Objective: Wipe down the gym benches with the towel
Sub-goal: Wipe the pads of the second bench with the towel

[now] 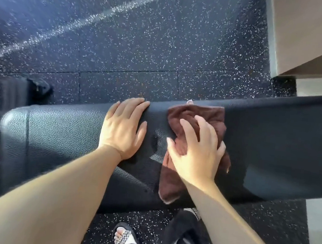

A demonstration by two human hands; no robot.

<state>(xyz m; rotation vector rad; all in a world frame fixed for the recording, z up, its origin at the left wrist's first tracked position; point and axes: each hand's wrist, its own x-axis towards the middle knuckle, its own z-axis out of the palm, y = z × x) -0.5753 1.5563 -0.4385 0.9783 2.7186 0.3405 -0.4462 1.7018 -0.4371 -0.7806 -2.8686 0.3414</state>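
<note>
A black padded gym bench runs across the view from left to right. A brown towel lies crumpled across the pad near its middle, hanging over the near edge. My right hand presses flat on top of the towel with fingers spread. My left hand rests flat on the bare pad just left of the towel, fingertips curled over the far edge, holding nothing.
A second black pad section adjoins at the left, with another cushion at the far left edge. Speckled black rubber flooring lies beyond. A beige wall and base stand at top right. My feet in sandals are below the bench.
</note>
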